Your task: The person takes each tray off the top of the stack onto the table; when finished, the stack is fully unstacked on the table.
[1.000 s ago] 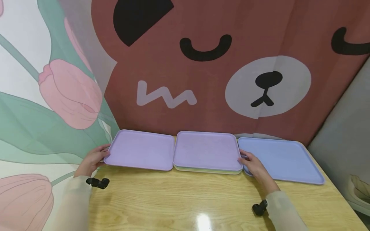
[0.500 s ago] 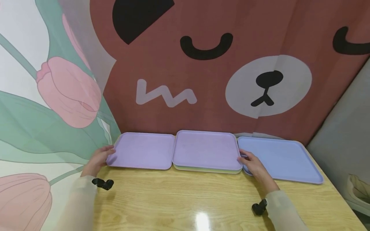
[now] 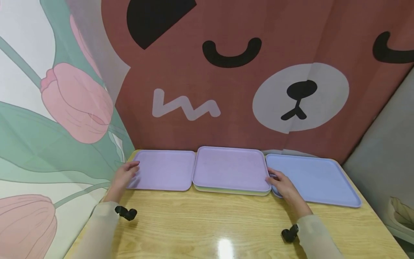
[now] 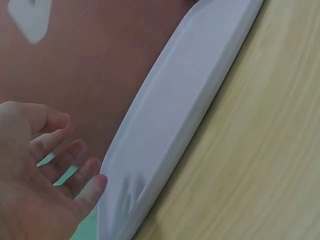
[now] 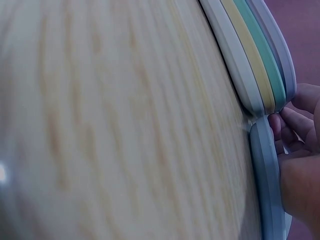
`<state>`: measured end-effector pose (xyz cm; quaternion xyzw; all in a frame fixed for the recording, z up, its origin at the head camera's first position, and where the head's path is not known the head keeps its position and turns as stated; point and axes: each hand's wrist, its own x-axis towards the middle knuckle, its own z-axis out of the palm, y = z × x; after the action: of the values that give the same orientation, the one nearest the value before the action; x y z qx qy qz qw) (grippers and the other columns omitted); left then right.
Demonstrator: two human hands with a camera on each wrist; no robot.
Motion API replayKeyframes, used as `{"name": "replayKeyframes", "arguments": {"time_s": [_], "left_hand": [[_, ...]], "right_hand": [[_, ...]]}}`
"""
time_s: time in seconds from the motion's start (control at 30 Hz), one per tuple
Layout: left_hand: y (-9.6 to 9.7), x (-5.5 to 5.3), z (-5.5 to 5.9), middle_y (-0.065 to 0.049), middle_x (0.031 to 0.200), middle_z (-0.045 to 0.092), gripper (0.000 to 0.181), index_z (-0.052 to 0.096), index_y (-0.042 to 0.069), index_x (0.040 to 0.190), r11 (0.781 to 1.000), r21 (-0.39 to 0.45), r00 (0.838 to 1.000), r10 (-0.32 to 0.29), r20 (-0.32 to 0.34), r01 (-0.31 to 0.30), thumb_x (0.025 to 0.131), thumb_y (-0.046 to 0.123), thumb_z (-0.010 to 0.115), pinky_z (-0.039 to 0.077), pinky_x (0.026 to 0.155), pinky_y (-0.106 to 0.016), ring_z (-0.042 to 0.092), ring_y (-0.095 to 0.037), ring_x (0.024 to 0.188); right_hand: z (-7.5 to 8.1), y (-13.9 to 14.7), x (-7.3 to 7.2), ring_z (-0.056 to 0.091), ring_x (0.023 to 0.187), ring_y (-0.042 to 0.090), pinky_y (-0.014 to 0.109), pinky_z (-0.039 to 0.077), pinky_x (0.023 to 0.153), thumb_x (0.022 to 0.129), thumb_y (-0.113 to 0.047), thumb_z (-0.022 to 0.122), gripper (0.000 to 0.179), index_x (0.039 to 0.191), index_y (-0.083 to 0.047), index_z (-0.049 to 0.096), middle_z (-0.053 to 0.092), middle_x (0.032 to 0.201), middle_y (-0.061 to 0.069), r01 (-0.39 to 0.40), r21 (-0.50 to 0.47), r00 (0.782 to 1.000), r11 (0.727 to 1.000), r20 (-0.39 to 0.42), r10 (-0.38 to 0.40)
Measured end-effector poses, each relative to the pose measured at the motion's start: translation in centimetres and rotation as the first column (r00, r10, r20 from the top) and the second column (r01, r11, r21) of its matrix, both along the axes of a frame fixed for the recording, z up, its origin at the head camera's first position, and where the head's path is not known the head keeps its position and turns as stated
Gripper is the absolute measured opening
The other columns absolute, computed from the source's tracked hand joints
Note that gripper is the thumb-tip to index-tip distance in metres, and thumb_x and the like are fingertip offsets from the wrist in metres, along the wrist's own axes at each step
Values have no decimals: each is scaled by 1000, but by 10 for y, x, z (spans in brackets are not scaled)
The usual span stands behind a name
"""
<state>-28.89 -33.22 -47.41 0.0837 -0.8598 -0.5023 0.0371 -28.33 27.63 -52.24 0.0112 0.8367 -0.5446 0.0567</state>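
Observation:
A purple tray (image 3: 163, 169) lies on the wooden table at the left, by the wall. My left hand (image 3: 123, 178) hovers over its left end with fingers loosely bent and holding nothing; in the left wrist view the fingers (image 4: 85, 192) are apart from the tray's rim. In the middle another purple tray (image 3: 231, 169) tops a stack, with green, yellow (image 5: 252, 55) and white trays beneath it. My right hand (image 3: 284, 185) grips the top purple tray at its right edge, its fingers partly hidden behind the stack. Below that hand lies a blue tray (image 3: 318, 180).
The wooden table (image 3: 181, 223) stretches in front of the trays. Behind them hangs a brown bear-print curtain (image 3: 181, 133), and a tulip-print curtain (image 3: 77, 100) hangs at the left. A grey surface (image 3: 385, 144) stands past the table's right edge.
The left purple tray, raised at its left end earlier, has been lowered flat onto the table. My left hand has let go and moved right over it. The right hand stays in place.

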Motion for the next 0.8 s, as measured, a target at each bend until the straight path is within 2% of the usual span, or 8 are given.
{"name": "replayKeyframes", "arguments": {"time_s": [0.13,0.23,0.33,0.5,0.7,0.8], "left_hand": [[23,-4,-1,-28,147,49,47,47,-5,146,996,49,997,-75,-7,75,106,19,50,48,104,-42,50,-32,129],[41,-6,-1,-28,146,49,47,48,-6,145,990,79,993,-115,-25,117,105,17,52,47,106,-49,51,-33,129],[57,-10,-3,-29,144,51,45,49,-8,143,984,101,989,-141,-48,145,103,13,54,49,103,-50,54,-30,125],[81,-15,-5,-32,143,51,44,50,-11,141,974,147,984,-171,-41,175,102,9,56,48,103,-53,57,-30,122],[114,0,15,-36,141,50,44,49,-14,139,956,187,974,-223,-47,227,101,6,56,49,101,-56,57,-38,122],[126,3,18,-36,140,50,44,48,-14,139,948,195,968,-244,-60,251,100,7,55,50,99,-56,58,-38,121]], "right_hand": [[-1,1,0,43,134,40,46,33,109,103,-21,60,61,155,-2,36,39,154,27,2,-7,1000,1000,-7,-2],[-3,1,-1,44,134,39,42,35,107,103,-22,61,61,155,-2,37,40,154,26,2,-11,1000,1000,-14,-3],[-4,2,-1,44,133,39,40,36,105,103,-22,61,61,155,-2,37,40,154,26,2,-10,1000,1000,-16,-2],[-4,2,-1,40,136,41,48,33,111,103,-23,60,62,156,-3,35,37,156,26,1,-24,1000,1000,6,-1],[-3,2,-1,36,141,43,56,29,116,104,-25,59,63,158,-6,32,33,158,26,-8,-29,1000,1000,28,9],[-3,2,-1,35,141,43,56,28,116,104,-25,59,63,158,-6,32,33,158,26,-7,-28,999,1000,32,8]]}}
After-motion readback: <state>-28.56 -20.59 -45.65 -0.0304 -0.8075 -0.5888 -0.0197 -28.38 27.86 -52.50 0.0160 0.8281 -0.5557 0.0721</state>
